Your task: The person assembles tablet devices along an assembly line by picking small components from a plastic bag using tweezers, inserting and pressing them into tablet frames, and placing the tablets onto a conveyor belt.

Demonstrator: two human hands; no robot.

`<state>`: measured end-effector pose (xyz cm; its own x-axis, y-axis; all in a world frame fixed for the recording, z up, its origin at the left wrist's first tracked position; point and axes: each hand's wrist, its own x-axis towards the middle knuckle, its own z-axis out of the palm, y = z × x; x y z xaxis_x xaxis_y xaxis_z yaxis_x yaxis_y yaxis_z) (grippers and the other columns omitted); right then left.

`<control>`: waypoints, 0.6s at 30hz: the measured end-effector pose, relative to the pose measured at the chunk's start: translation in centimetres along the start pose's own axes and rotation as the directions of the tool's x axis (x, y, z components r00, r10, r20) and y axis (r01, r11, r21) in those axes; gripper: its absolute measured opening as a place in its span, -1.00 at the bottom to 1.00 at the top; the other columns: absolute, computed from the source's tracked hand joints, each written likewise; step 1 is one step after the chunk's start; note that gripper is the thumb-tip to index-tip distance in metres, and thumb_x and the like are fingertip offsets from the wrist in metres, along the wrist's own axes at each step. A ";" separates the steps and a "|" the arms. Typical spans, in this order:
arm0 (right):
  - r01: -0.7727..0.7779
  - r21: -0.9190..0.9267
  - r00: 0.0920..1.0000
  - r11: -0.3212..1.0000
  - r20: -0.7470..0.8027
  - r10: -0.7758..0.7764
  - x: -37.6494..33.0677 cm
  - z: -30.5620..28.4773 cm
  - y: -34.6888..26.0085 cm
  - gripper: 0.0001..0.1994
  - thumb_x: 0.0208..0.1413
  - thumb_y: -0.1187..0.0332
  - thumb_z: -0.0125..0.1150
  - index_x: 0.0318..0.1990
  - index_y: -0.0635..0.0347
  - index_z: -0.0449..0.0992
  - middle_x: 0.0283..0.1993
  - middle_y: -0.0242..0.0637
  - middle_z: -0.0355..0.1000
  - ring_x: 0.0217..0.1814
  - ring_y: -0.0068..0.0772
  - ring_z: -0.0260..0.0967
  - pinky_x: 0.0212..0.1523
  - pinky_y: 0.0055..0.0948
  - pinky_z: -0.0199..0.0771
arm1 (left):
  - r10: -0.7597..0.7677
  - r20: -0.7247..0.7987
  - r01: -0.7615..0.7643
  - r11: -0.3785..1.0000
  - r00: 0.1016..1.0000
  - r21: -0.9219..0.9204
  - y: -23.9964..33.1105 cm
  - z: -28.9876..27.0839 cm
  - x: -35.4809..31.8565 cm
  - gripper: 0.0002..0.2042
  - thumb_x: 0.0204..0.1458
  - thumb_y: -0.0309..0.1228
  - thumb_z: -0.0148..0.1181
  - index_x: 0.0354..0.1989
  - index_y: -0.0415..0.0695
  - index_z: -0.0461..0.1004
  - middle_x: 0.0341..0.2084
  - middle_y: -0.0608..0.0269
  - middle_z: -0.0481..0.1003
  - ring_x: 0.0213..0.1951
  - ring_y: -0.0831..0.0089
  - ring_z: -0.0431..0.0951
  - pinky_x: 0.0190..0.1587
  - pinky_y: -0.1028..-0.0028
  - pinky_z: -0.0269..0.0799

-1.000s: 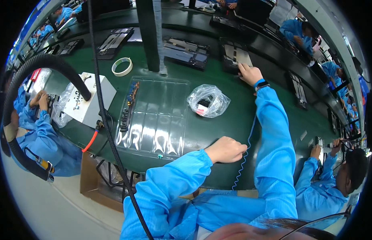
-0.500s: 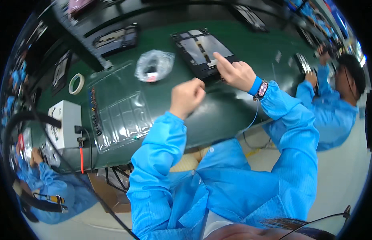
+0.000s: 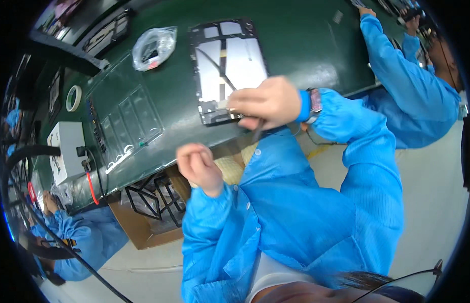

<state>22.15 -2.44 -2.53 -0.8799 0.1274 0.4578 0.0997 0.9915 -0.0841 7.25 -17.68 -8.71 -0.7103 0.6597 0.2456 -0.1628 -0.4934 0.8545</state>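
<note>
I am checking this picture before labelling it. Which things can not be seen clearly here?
Head view:
- Near edge of the open tablet chassis: covered by the right hand.
- Left hand: closed fist, any contents hidden.
- Clear plastic bag: contents too small.
- Co-worker's hands, top right: cut by the rim.

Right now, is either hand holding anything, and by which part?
The right hand grips the open tablet chassis by its near edge. The left hand is a loose fist; nothing visible in it.

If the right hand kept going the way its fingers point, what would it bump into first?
The right hand points left, its fingers already at the near edge of the opened grey tablet. So it would probably meet that tablet first, though depth is hard to judge from above.
</note>
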 end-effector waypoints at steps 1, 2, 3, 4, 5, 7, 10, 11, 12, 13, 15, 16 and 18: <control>-0.050 0.032 0.998 0.998 -0.032 0.051 -0.2 -1.2 1.9 -0.78 -0.16 0.37 0.18 -0.30 0.22 0.48 -0.13 -0.25 0.40 -0.42 -0.31 0.44 -0.45 -0.50 0.44 | -0.113 -0.020 0.113 0.992 0.993 0.054 -0.2 -0.2 -1.6 -0.91 0.02 -0.55 -0.20 -0.35 -0.22 0.27 -0.77 0.36 0.14 -0.74 0.66 0.06 -0.70 0.62 -0.06; -0.219 0.102 0.952 0.971 -0.198 0.235 -0.1 -1.2 4.5 -0.76 -0.09 0.28 0.14 -0.26 0.18 0.47 -0.16 -0.23 0.41 -0.37 -0.24 0.44 -0.38 -0.43 0.47 | -0.135 0.107 0.123 0.986 0.985 0.116 -0.8 -0.5 -2.8 -0.83 0.05 -0.49 -0.13 -0.18 -0.21 0.24 -0.64 0.29 0.27 -0.62 0.59 0.26 -0.61 0.63 0.14; -0.367 0.206 0.844 0.907 -0.336 0.418 0.1 -0.8 7.8 -0.74 -0.02 0.20 0.10 -0.22 0.14 0.46 -0.19 -0.20 0.41 -0.32 -0.16 0.45 -0.30 -0.36 0.49 | -0.334 0.148 0.323 0.942 0.931 0.093 0.4 1.0 -3.7 -0.62 0.05 -0.49 -0.05 0.07 -0.16 0.09 -0.27 0.13 0.34 -0.27 0.43 0.40 -0.33 0.55 0.34; -0.451 0.002 0.843 0.893 -0.328 0.426 -0.5 -0.3 12.3 -0.69 0.00 0.16 0.07 -0.18 0.15 0.46 -0.17 -0.14 0.41 -0.21 -0.13 0.42 -0.20 -0.36 0.45 | -0.393 0.319 0.379 0.919 0.862 0.108 0.7 1.7 -3.8 -0.39 0.01 -0.56 -0.03 0.23 -0.08 -0.15 0.11 0.01 0.10 0.07 0.24 0.24 -0.03 0.41 0.27; -0.506 -0.197 0.842 0.840 -0.324 0.432 -0.9 0.7 16.2 -0.65 0.02 0.13 0.05 -0.13 0.16 0.45 -0.15 -0.09 0.42 -0.11 -0.09 0.38 -0.09 -0.35 0.41 | -0.469 0.395 0.470 0.877 0.790 0.101 1.6 2.2 -4.1 -0.24 -0.04 -0.64 -0.09 0.28 -0.04 -0.40 0.24 -0.07 -0.20 0.25 0.10 -0.06 0.19 0.21 -0.01; -0.684 -0.003 0.725 0.730 -0.113 0.679 -1.2 2.4 18.8 -0.60 0.04 0.07 0.02 -0.10 0.18 0.46 -0.11 -0.02 0.40 -0.05 -0.05 0.33 0.01 -0.33 0.32 | -0.463 0.421 0.472 0.877 0.780 0.090 1.4 3.1 -4.1 -0.16 -0.05 -0.64 -0.08 0.27 0.00 -0.55 0.26 -0.12 -0.32 0.30 0.05 -0.23 0.23 0.14 -0.17; -0.688 0.045 0.725 0.724 0.057 0.686 -1.9 2.1 17.6 -0.63 0.08 0.15 0.05 -0.12 0.28 0.44 -0.18 -0.07 0.43 -0.16 -0.20 0.39 -0.10 -0.43 0.35 | -0.457 0.400 0.452 0.885 0.795 0.112 1.1 3.6 -3.1 -0.13 -0.07 -0.65 -0.08 0.27 0.01 -0.60 0.24 -0.28 -0.37 0.30 0.03 -0.32 0.25 0.14 -0.32; -0.733 0.048 0.679 0.679 0.113 0.725 -2.4 1.9 17.2 -0.63 0.07 0.16 0.07 -0.10 0.28 0.43 -0.17 -0.12 0.44 -0.16 -0.26 0.39 -0.10 -0.45 0.34 | -0.449 0.395 0.444 0.889 0.802 0.109 1.4 3.6 -2.7 -0.13 -0.07 -0.65 -0.08 0.27 0.01 -0.60 0.24 -0.28 -0.37 0.30 0.03 -0.32 0.25 0.14 -0.32; -0.747 0.122 0.663 0.653 0.068 0.746 -3.0 2.0 16.8 -0.63 0.07 0.17 0.08 -0.07 0.26 0.43 -0.14 -0.14 0.43 -0.14 -0.30 0.38 -0.08 -0.47 0.33 | -0.466 0.377 0.457 0.881 0.800 0.120 1.8 3.3 -2.3 -0.13 -0.07 -0.64 -0.09 0.27 0.01 -0.59 0.24 -0.29 -0.37 0.30 0.02 -0.33 0.25 0.13 -0.33; -0.758 0.191 0.639 0.624 0.025 0.768 -3.6 2.0 16.9 -0.63 0.07 0.18 0.08 -0.05 0.23 0.42 -0.10 -0.16 0.42 -0.11 -0.34 0.37 -0.07 -0.49 0.32 | -0.484 0.364 0.473 0.872 0.796 0.127 2.0 3.4 -2.0 -0.13 -0.08 -0.64 -0.09 0.27 0.02 -0.59 0.23 -0.30 -0.37 0.30 0.01 -0.34 0.25 0.13 -0.35; -0.687 0.205 0.694 0.697 -0.100 0.713 -3.1 3.1 18.3 -0.62 0.07 0.18 0.08 -0.03 0.22 0.41 -0.07 -0.18 0.40 -0.08 -0.35 0.36 -0.05 -0.50 0.30 | -0.503 0.356 0.496 0.860 0.788 0.117 2.1 3.2 -1.6 -0.12 -0.10 -0.63 -0.09 0.27 0.04 -0.59 0.23 -0.31 -0.38 0.30 -0.01 -0.36 0.25 0.12 -0.39; -0.610 0.217 0.731 0.762 -0.216 0.647 -2.3 3.6 18.6 -0.62 0.07 0.18 0.09 -0.01 0.20 0.40 -0.03 -0.19 0.38 -0.06 -0.36 0.34 -0.02 -0.50 0.28 | -0.496 0.346 0.484 0.866 0.797 0.126 2.2 3.3 -1.6 -0.12 -0.10 -0.64 -0.09 0.27 0.04 -0.60 0.23 -0.30 -0.38 0.30 -0.01 -0.36 0.25 0.12 -0.39; -0.678 0.276 0.710 0.682 0.005 0.704 0.2 3.2 17.6 -0.57 0.05 0.14 0.08 -0.02 0.26 0.39 -0.02 -0.08 0.35 0.00 -0.22 0.31 0.03 -0.40 0.26 | -0.495 0.328 0.476 0.868 0.805 0.140 2.2 3.6 -1.7 -0.12 -0.10 -0.64 -0.10 0.27 0.04 -0.60 0.24 -0.29 -0.37 0.30 0.00 -0.37 0.25 0.12 -0.39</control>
<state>22.22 14.95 -6.71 -0.5567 0.7885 0.2615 0.5363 0.5815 -0.6117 10.56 -17.86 -5.66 -0.2666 0.9609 -0.0750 -0.3836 -0.0344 0.9228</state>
